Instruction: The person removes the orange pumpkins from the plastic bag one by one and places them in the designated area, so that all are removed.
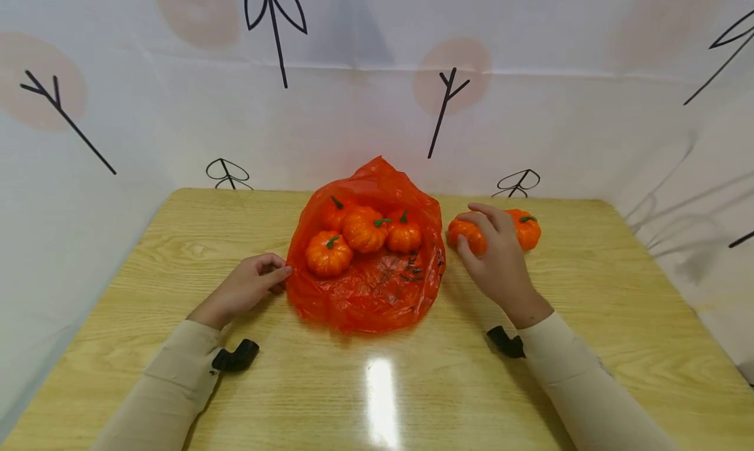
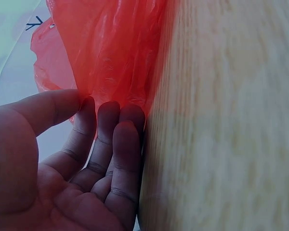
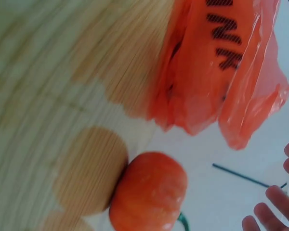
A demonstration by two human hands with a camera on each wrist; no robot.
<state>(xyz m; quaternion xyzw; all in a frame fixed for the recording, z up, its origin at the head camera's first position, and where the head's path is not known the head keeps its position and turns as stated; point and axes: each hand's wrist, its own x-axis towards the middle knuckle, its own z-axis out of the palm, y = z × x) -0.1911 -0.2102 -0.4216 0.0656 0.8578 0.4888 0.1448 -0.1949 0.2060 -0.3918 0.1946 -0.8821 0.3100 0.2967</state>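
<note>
Black printed letters (image 3: 225, 43) on the red plastic bag (image 3: 192, 91) — apparently "NK", sideways — plus one cut-off character.

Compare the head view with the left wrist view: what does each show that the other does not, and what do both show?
Only the head view shows six round, ribbed orange pumpkins, the right hand and beige cloth sleeves. Only the left wrist view shows the palm of the left hand. Both show that hand, a thin red plastic bag and a pale wooden table.
</note>
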